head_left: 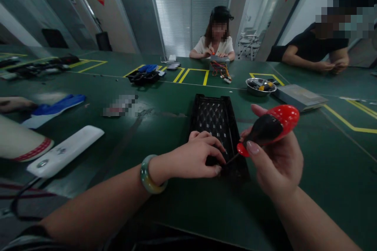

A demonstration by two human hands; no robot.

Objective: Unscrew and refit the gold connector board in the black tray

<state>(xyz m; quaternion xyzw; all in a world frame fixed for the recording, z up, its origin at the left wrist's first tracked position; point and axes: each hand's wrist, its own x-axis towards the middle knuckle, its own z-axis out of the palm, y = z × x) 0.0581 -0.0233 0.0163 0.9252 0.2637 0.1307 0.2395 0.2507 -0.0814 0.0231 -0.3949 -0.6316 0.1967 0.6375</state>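
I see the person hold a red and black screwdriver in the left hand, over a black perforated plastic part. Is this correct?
Not quite: the head view shows the screwdriver in the right hand, not in the left hand. The rest is right: it is over the black perforated plastic part.
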